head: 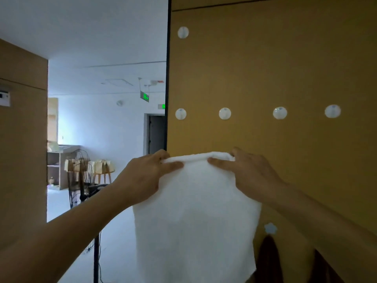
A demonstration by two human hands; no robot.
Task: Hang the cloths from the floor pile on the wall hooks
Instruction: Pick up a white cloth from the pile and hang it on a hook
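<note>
While both hands hold it up, a white cloth (195, 211) hangs down in front of the brown wall (275, 68). The left hand (146, 176) pinches the top edge at about 9 o'clock from the middle of that edge, with the thumb lying flat on the front. The right hand (248, 174) pinches the same edge at about 3 o'clock, thumb in front too. The two thumbs point at each other and stay apart.

Up at 12 o'clock from the cloth sits a row of four round white hooks (225, 113) on the wall. One more round hook (183, 32) is higher, at about 11 o'clock. The cloth's top edge is below the row and does not touch any hook.

Down at 5 o'clock from the cloth there is a small flower-shaped hook (270, 228), and a dark red cloth (268, 260) hangs under it. A standing fan (80, 176) is far off at 9 o'clock, in the bright room past the wall.
</note>
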